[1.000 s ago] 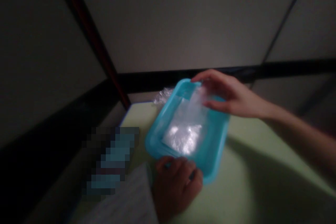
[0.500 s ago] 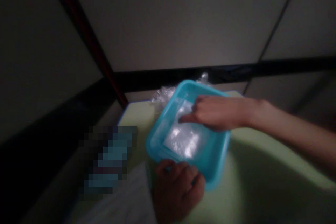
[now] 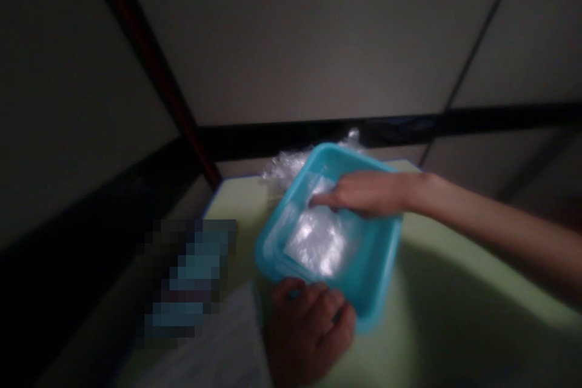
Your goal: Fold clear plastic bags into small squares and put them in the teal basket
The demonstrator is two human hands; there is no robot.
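Observation:
A turquoise plastic tray (image 3: pixel 384 279) with raised walls lies at a slant on the pale green table. Inside it is a clear, shiny plastic bag (image 3: pixel 313 242), lying flat. At the tray's near edge, my left hand (image 3: pixel 311 330) has its fingers curled over the rim. My right hand (image 3: pixel 368 194) reaches in over the right wall, its index finger stretched out with the tip at the plastic. The other fingers of that hand are bent and partly hidden, and nothing shows held in them.
Crumpled clear plastic (image 3: pixel 284 167) lies behind the tray near the wall. The pale green table (image 3: pixel 240 200) has a blue edge. A pixelated, blurred-out bluish patch (image 3: pixel 195 273) is at the left. White sheet-like material (image 3: pixel 213 345) lies by my left forearm. The scene is dim.
My right hand has shifted slightly, and its index finger now points more directly left across the plastic. My left hand stays on the tray's rim.

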